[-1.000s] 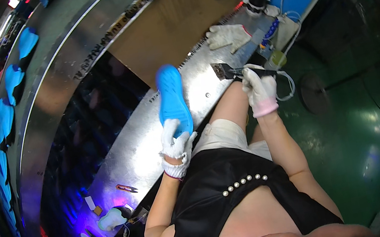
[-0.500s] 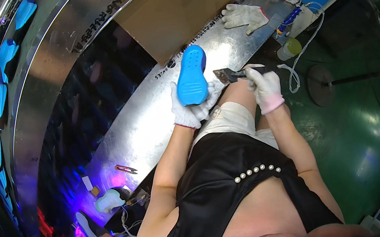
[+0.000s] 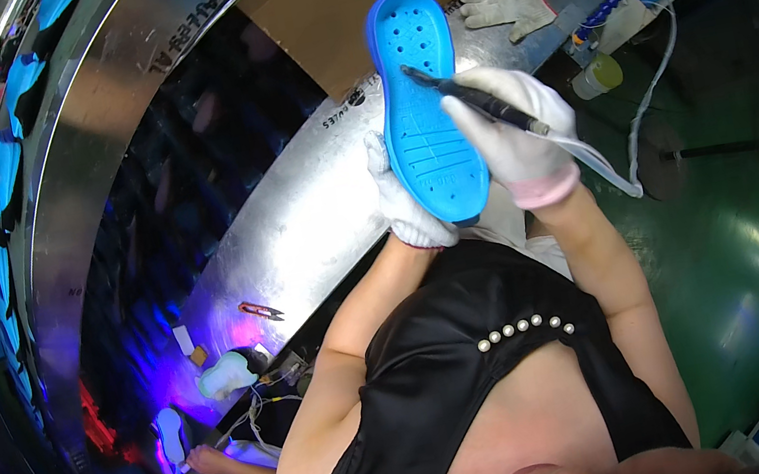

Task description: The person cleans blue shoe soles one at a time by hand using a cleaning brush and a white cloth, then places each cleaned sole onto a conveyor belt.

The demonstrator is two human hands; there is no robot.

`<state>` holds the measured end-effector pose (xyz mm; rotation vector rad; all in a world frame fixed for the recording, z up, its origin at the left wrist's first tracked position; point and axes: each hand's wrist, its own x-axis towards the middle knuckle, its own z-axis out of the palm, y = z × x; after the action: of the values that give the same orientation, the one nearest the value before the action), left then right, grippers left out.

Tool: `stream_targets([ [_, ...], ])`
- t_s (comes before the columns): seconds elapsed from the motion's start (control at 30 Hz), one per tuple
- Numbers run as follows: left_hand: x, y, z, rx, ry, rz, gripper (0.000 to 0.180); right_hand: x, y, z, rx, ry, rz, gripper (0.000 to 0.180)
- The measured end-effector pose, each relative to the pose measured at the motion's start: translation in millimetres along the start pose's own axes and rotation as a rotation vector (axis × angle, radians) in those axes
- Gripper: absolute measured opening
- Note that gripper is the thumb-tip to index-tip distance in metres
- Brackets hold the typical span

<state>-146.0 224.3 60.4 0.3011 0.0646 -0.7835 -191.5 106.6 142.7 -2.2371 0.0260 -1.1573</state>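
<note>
In my gloved left hand a bright blue shoe sole is held up, its ridged and dotted inner face toward me and its heel end nearest. The fingers wrap its left edge and lower end; some are hidden behind it. My gloved right hand is closed round a dark-handled flat brush, now seen nearly edge-on. The brush's tip lies over the middle of the sole, below the group of holes; whether it touches, I cannot tell. A pale handle end sticks out below that hand.
On the metal bench lie a loose white glove and red-handled snips. A cardboard sheet stands behind. A pale cup is at right. Blue soles line the far left; a co-worker's hand is near a pale sole.
The sole has been raised toward me and turned slightly. My right hand has moved left and up, bringing the brush from beside the sole to over it.
</note>
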Motion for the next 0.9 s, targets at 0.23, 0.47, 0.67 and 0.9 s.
stream_targets([
  [0.23,19.0,-7.5,-32.5,0.486,-0.090,0.289,0.048,-8.2,-10.1,-5.0,0.304,-0.034,0.305,0.024],
  [0.47,19.6,0.8,-32.8,-0.062,-0.381,0.016,0.071,-23.6,-33.1,-7.0,0.227,-0.214,-0.075,0.016],
  [0.67,18.6,19.1,-19.2,-0.152,-0.276,-0.176,0.105,-46.4,-39.4,-4.2,0.039,-0.228,-0.240,0.012],
  [0.9,25.9,47.1,0.9,-0.041,-0.404,-0.213,0.099,-34.8,-17.4,-8.9,0.425,-0.196,0.184,0.021],
])
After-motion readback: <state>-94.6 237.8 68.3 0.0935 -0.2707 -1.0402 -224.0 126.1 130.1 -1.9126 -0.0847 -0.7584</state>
